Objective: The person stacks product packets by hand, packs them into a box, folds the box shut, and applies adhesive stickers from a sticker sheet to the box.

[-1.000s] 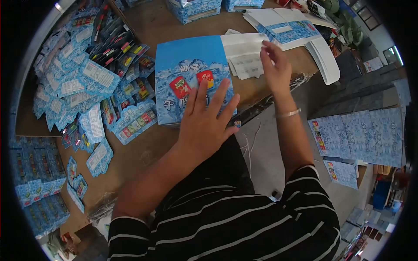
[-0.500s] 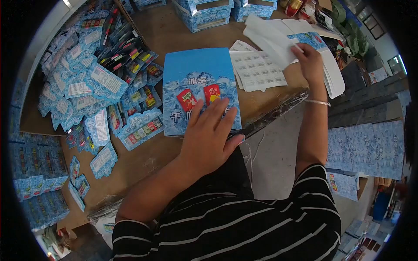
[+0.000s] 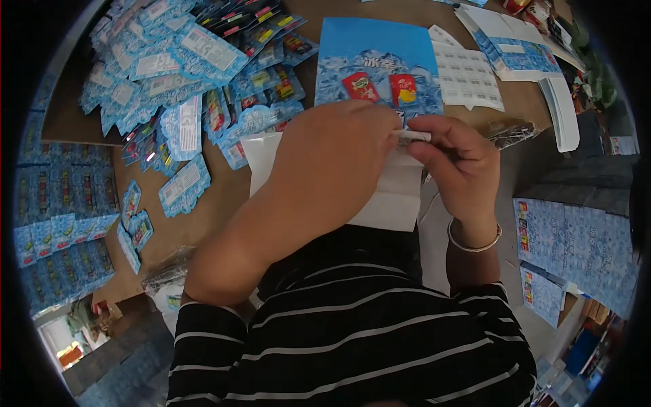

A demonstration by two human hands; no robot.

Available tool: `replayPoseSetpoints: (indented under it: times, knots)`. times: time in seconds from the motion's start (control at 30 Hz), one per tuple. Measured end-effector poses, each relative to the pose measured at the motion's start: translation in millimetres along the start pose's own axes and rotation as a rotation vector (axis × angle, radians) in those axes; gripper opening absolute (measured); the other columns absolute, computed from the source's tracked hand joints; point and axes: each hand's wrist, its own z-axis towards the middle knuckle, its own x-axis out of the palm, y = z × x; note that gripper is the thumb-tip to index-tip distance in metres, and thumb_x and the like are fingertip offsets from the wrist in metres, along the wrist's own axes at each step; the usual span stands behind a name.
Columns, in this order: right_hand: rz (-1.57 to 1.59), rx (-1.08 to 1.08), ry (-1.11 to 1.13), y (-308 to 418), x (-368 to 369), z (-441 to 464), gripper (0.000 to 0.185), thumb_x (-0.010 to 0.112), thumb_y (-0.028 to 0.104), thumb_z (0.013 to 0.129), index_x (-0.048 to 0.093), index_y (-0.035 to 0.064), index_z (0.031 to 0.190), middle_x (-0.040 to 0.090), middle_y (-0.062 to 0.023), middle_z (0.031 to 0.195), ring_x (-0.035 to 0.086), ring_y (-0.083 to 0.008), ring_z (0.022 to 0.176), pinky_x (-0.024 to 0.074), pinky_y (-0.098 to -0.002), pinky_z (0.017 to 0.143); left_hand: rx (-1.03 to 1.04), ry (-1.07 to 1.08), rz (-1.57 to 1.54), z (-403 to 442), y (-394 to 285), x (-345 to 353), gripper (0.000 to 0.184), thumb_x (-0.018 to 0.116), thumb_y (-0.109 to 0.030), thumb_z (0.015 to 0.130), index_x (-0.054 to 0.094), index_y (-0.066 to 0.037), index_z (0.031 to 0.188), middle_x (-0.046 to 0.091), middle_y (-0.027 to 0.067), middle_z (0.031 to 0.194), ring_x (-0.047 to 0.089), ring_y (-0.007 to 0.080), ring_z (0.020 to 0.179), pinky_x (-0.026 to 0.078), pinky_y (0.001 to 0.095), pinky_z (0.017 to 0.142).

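In front of my body a creased white paper sheet (image 3: 388,207) spreads below my hands, over the near end of a flat blue printed box (image 3: 380,44). My right hand (image 3: 464,152) pinches a curled white edge between thumb and fingers. Against it, my left hand (image 3: 339,152) is bent inward with its fingers curled at the same edge; its fingertips are mostly hidden. The back of this hand covers much of the sheet. White label sheets (image 3: 468,74) with rows of small printed squares lie right of the box.
A heap of blue printed packets (image 3: 180,54) fills a carton on the left and spills onto the brown table (image 3: 217,197). White and blue folded cartons (image 3: 519,57) lie at the far right. Stacked blue boxes (image 3: 57,217) stand left, and more (image 3: 576,237) right.
My right hand has brought the white sheet from the far right to in front of me. My left hand has left the box front and joined it. The view has shifted.
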Motion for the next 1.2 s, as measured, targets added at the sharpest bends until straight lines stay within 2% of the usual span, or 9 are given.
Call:
replayPoseSetpoints:
  times: [0.17, 0.23, 0.37, 0.43, 0.67, 0.77, 0.83, 1.07, 1.2]
  knots:
    - [-0.082, -0.086, 0.064, -4, 11, -1, 0.018, 0.065, 0.002, 0.076, 0.066, 0.0048, 0.094, 0.065, -0.0063, 0.079, 0.059, -0.0118, 0.066, 0.0462, -0.0222, 0.060, -0.047, -0.068, -0.018, -19, 6, -2, 0.012, 0.063, -0.004, 0.074, 0.062, -0.002, 0.086, 0.063, 0.0128, 0.080, 0.062, 0.0278, 0.071, 0.048, 0.0319, 0.063]
    - [-0.115, -0.285, 0.009, -9, 17, 1, 0.016, 0.064, 0.001, 0.076, 0.065, 0.0045, 0.092, 0.065, -0.0066, 0.081, 0.061, -0.0139, 0.067, 0.0473, -0.0229, 0.060, -0.046, -0.128, -0.049, -23, 7, 0, 0.012, 0.064, -0.003, 0.073, 0.061, -0.001, 0.085, 0.062, 0.0124, 0.078, 0.062, 0.0278, 0.071, 0.048, 0.0317, 0.063]
    - [-0.257, -0.243, 0.067, 0, 18, -8, 0.018, 0.059, -0.010, 0.078, 0.063, -0.0026, 0.094, 0.063, -0.0064, 0.087, 0.057, -0.0092, 0.080, 0.0453, -0.0203, 0.070, -0.065, -0.143, -0.076, -28, 5, 2, 0.010, 0.064, -0.003, 0.072, 0.060, 0.000, 0.082, 0.061, 0.0118, 0.076, 0.061, 0.0273, 0.070, 0.048, 0.0316, 0.062]
    - [-0.157, -0.221, 0.004, -2, 21, -10, 0.013, 0.064, 0.000, 0.075, 0.065, 0.0036, 0.087, 0.064, -0.0071, 0.080, 0.062, -0.0161, 0.069, 0.0485, -0.0239, 0.061, -0.008, -0.138, -0.084, -28, 6, 2, 0.009, 0.065, -0.003, 0.072, 0.059, 0.000, 0.079, 0.061, 0.0113, 0.075, 0.060, 0.0269, 0.069, 0.047, 0.0314, 0.060]
    - [-0.156, -0.234, 0.052, 1, 18, -16, 0.011, 0.064, 0.000, 0.075, 0.065, 0.0030, 0.085, 0.064, -0.0077, 0.077, 0.062, -0.0157, 0.067, 0.0476, -0.0234, 0.059, 0.036, -0.147, -0.048, -35, 2, 5, 0.008, 0.065, -0.003, 0.072, 0.059, -0.002, 0.077, 0.061, 0.0109, 0.075, 0.060, 0.0260, 0.068, 0.047, 0.0305, 0.058]
    - [-0.141, -0.159, 0.048, 3, 18, -15, 0.009, 0.064, 0.000, 0.075, 0.065, 0.0032, 0.083, 0.064, -0.0078, 0.075, 0.062, -0.0164, 0.066, 0.0472, -0.0233, 0.058, 0.008, -0.158, -0.048, -36, 1, 5, 0.007, 0.064, -0.003, 0.072, 0.059, -0.002, 0.077, 0.061, 0.0108, 0.076, 0.061, 0.0258, 0.068, 0.047, 0.0300, 0.058]
    - [-0.279, -0.269, 0.024, 3, 20, -14, 0.008, 0.063, 0.000, 0.075, 0.064, 0.0031, 0.082, 0.063, -0.0081, 0.075, 0.062, -0.0178, 0.065, 0.0472, -0.0242, 0.058, -0.050, -0.162, -0.138, -36, 1, 6, 0.008, 0.064, -0.003, 0.071, 0.059, -0.002, 0.078, 0.062, 0.0107, 0.078, 0.061, 0.0259, 0.069, 0.047, 0.0302, 0.059]
    - [-0.286, -0.286, 0.041, 4, 22, -17, 0.007, 0.064, 0.000, 0.075, 0.064, 0.0033, 0.081, 0.064, -0.0087, 0.075, 0.062, -0.0200, 0.065, 0.0475, -0.0264, 0.058, 0.018, -0.138, -0.051, -40, 4, 8, 0.010, 0.063, -0.002, 0.071, 0.060, -0.001, 0.081, 0.062, 0.0108, 0.078, 0.061, 0.0263, 0.071, 0.047, 0.0309, 0.062]
    - [-0.288, -0.142, 0.164, 2, 19, -13, 0.007, 0.063, 0.004, 0.077, 0.065, 0.0028, 0.083, 0.063, -0.0101, 0.073, 0.061, -0.0212, 0.063, 0.0469, -0.0276, 0.056, -0.037, -0.064, -0.050, -41, 9, 13, 0.010, 0.063, -0.002, 0.073, 0.060, -0.001, 0.082, 0.062, 0.0116, 0.081, 0.061, 0.0275, 0.072, 0.047, 0.0315, 0.063]
